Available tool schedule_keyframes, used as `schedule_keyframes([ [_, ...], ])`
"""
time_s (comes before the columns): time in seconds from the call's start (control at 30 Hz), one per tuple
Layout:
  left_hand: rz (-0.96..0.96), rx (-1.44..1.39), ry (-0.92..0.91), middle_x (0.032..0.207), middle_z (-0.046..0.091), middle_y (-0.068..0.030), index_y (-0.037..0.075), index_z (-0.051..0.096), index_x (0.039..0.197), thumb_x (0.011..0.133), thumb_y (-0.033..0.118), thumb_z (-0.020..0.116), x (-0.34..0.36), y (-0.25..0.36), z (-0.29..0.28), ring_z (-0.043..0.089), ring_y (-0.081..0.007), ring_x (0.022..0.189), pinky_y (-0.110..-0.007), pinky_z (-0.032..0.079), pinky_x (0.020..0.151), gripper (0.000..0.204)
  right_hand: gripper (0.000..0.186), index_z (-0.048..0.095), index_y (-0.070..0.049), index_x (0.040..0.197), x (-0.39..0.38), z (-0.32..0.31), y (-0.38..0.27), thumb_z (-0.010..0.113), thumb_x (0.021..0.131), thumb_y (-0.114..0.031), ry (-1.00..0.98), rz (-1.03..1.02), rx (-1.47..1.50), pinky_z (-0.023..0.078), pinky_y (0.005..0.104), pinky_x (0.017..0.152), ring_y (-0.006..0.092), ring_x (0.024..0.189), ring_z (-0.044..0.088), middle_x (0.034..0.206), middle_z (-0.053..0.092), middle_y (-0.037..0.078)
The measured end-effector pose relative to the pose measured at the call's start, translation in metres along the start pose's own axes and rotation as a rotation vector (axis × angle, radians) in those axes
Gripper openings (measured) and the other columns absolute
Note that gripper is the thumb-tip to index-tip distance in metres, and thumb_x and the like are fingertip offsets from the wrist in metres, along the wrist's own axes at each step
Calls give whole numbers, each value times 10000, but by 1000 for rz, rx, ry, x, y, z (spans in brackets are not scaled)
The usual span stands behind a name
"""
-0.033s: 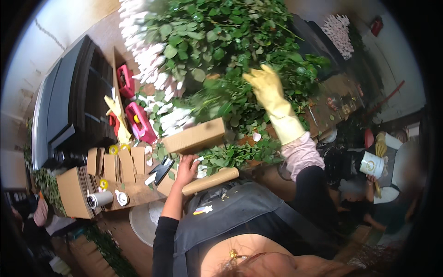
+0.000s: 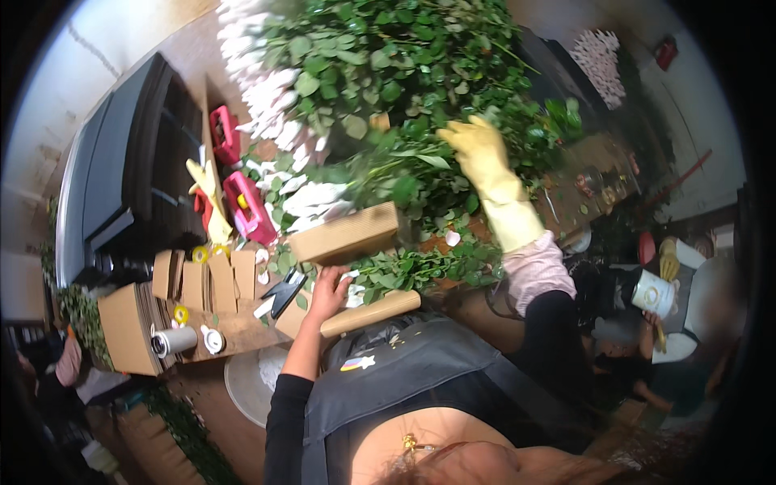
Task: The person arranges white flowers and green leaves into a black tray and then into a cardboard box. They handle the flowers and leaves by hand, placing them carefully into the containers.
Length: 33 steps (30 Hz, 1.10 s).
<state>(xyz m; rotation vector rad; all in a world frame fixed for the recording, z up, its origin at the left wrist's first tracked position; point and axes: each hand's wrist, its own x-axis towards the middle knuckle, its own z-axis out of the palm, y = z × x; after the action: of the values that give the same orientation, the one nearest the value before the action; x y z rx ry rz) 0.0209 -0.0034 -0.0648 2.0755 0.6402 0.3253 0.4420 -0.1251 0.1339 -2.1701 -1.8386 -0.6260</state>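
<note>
My bare left hand rests on a cardboard sheet at the table's near edge, its fingers loosely apart beside the white-covered heads of a leafy flower bunch. A rolled piece of corrugated cardboard lies just to its right. Above the hand sits a long block of corrugated cardboard. In a yellow rubber glove, my right hand reaches over green leafy stems, fingers spread; its fingertips touch or hover over the leaves, I cannot tell which. A black stapler-like tool lies left of my left hand.
A large heap of leafy stems with white-covered heads fills the far side. Pink plastic holders, a spare yellow glove, folded cardboard pieces and a metal tumbler stand leftward. A person with a white bucket is at right.
My right hand has shifted slightly right and up over the stems. The whole view has moved a little; my left hand stays at the same spot by the bunch.
</note>
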Motion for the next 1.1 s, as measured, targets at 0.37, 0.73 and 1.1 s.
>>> schedule_keyframes([
  [0.37,-238,-150,4,1101,663,-250,-11,521,1232,824,410,787,-3,-56,28,648,-424,991,-475,535,838,644,294,672,-3,916,-96,-33,-58,650,626,45,-123,-127,353,552,471,974,366,987,666,1022,701,163],
  [0.73,-192,-116,139,1254,585,-218,13,516,1320,803,336,824,-2,-17,11,667,-347,1066,-441,537,906,684,88,670,-75,863,-171,79,-50,631,803,-24,-620,-55,278,521,490,705,400,789,647,793,652,178],
  [1.1,-134,-94,191,1186,590,-153,26,579,1348,884,322,776,-1,-29,18,675,-271,1033,-379,545,908,584,281,673,-103,1180,-177,68,-42,552,934,-43,-873,32,454,530,454,917,397,1060,648,1130,691,199],
])
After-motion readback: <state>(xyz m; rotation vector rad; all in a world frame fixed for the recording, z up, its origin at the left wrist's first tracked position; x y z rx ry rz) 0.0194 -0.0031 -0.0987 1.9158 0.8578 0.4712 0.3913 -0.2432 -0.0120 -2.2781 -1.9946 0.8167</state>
